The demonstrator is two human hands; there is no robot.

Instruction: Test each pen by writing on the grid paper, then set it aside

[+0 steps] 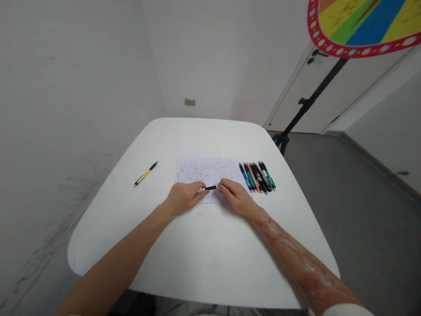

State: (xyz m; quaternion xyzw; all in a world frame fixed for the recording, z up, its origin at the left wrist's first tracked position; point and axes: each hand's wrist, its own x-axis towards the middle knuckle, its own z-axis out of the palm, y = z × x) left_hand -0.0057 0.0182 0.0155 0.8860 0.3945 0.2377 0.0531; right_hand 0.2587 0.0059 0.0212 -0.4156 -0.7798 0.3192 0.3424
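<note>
Both of my hands rest on the near edge of a sheet of paper [207,170] covered in faint writing. My left hand [182,197] and my right hand [234,195] pinch the two ends of a small black pen [211,188], held level between them just above the paper. Fingers of both hands are closed on it. To the right of the paper lies a row of several pens [257,176] in blue, green, orange and black. A yellow and black pen [145,174] lies alone on the left of the white table [204,254].
The table stands in a corner between white walls. A black tripod stand [307,103] carries a colourful wheel [365,26] at the upper right, in front of a white door. Grey floor [355,206] runs along the table's right side.
</note>
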